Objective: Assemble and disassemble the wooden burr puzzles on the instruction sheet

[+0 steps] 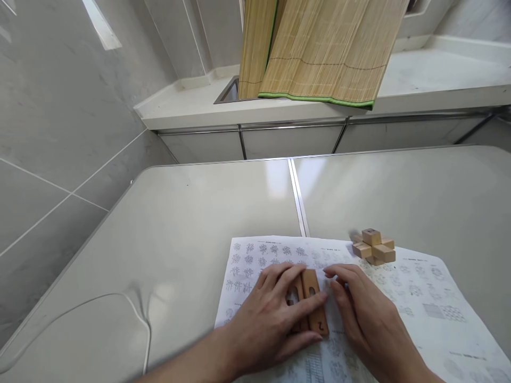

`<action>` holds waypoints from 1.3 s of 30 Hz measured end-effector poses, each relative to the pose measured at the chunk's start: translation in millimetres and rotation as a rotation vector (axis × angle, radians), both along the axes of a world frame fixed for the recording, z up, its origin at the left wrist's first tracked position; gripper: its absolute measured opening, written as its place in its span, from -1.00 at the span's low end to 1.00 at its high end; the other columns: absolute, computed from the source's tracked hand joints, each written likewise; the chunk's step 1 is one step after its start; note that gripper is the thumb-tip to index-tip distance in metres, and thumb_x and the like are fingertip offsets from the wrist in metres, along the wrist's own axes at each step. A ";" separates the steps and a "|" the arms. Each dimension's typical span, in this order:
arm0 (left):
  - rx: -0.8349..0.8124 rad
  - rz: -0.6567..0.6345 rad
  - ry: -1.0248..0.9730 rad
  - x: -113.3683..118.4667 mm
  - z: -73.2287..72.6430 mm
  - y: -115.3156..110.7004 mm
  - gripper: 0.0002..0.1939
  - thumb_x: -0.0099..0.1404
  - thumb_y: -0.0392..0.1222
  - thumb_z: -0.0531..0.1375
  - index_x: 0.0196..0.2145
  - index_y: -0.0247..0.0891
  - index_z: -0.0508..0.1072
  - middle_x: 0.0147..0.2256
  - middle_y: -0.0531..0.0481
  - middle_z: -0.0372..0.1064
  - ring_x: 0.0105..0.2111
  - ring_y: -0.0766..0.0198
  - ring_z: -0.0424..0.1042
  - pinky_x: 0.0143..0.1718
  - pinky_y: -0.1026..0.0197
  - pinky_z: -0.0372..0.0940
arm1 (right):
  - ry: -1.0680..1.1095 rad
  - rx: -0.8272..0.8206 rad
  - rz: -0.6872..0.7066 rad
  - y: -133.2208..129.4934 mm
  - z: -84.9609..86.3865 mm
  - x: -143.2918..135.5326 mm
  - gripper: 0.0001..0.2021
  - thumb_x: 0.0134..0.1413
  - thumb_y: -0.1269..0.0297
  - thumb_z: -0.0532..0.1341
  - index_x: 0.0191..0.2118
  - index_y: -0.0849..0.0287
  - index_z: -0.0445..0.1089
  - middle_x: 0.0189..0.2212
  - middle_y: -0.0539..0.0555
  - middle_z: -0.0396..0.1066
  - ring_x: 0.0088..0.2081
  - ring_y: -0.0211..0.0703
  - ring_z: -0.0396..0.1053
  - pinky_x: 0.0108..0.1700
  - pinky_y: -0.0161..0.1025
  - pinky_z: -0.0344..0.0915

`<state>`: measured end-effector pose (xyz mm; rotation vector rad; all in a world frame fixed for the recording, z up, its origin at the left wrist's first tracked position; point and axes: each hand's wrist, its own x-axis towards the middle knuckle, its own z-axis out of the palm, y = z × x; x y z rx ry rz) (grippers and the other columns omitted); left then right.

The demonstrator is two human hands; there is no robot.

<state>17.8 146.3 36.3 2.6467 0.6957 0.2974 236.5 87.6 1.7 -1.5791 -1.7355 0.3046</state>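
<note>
Flat wooden puzzle pieces (318, 313) lie side by side on a printed sheet (423, 287); the right-hand one bears a dark "2" near its lower end, and slots show in their middles. My left hand (275, 314) lies over them, fingers spread and thumb across the lower end, hiding most of the left piece. Just to the right, my right hand (365, 314) rests on the sheet with fingers bent and fingertips apart, touching no piece that I can see. Beyond it, a small assembled wooden burr puzzle (374, 247) stands on the sheet's far edge.
A white cable (148, 335) curves over the table (191, 229) at the left. A metal seam strip (298, 197) divides the tabletop. Behind the table runs a white counter (431, 69) with a sink (230, 91), partly covered by a bamboo mat (327, 53). A grey tiled wall stands left.
</note>
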 end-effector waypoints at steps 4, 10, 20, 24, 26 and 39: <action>0.001 0.213 -0.036 0.9 -1.4 -2.0 -0.47 0.50 -0.02 0.24 0.35 -0.04 0.31 0.39 -0.26 0.04 0.38 -0.22 0.06 0.32 -0.36 0.23 | -0.010 -0.005 0.029 0.1 -0.6 0.8 -0.82 0.51 0.29 0.03 0.01 0.07 0.37 -0.10 0.13 0.50 -0.11 -0.01 0.52 -0.09 -0.07 0.48; 0.005 0.410 -0.082 -3.5 -7.2 7.4 -0.55 0.48 -0.08 0.23 0.27 -0.12 0.34 0.33 -0.27 0.12 0.32 -0.21 0.15 0.28 -0.33 0.26 | -0.040 0.004 0.053 0.8 -1.2 0.5 -0.83 0.51 0.29 0.04 -0.02 0.08 0.38 -0.13 0.14 0.50 -0.16 0.00 0.52 -0.14 -0.06 0.49; 0.131 0.586 -0.005 -21.3 -14.5 45.5 -0.60 0.51 0.01 0.19 0.23 -0.07 0.39 0.31 -0.23 0.18 0.30 -0.24 0.18 0.25 -0.41 0.23 | -0.038 0.015 0.058 2.1 3.4 -3.0 -0.84 0.52 0.26 0.06 -0.06 0.11 0.37 -0.15 0.18 0.49 -0.20 -0.01 0.51 -0.22 -0.08 0.51; 0.178 0.598 0.016 -21.9 -13.3 47.0 -0.61 0.53 0.00 0.18 0.23 -0.10 0.40 0.32 -0.26 0.18 0.31 -0.25 0.16 0.27 -0.43 0.20 | -0.007 0.012 0.060 3.8 6.9 -2.5 -0.85 0.51 0.26 0.08 -0.09 0.10 0.38 -0.17 0.18 0.49 -0.21 -0.02 0.50 -0.24 -0.10 0.51; 0.201 0.595 0.018 -21.3 -12.6 46.8 -0.61 0.53 0.00 0.17 0.23 -0.13 0.40 0.33 -0.28 0.18 0.32 -0.26 0.16 0.28 -0.44 0.18 | 0.043 -0.015 0.065 3.6 8.4 -1.3 -0.85 0.51 0.24 0.09 -0.10 0.09 0.39 -0.16 0.18 0.49 -0.20 -0.01 0.50 -0.25 -0.12 0.51; 0.245 0.538 -0.004 -21.5 -11.9 44.6 -0.66 0.52 -0.05 0.16 0.17 -0.14 0.41 0.31 -0.25 0.30 0.35 -0.19 0.22 0.40 -0.48 0.04 | 0.891 -0.259 -0.243 5.1 16.3 12.0 -0.72 0.37 -0.05 0.27 -0.10 0.04 0.29 -0.43 -0.01 0.47 -0.50 -0.19 0.38 -0.51 -0.30 0.39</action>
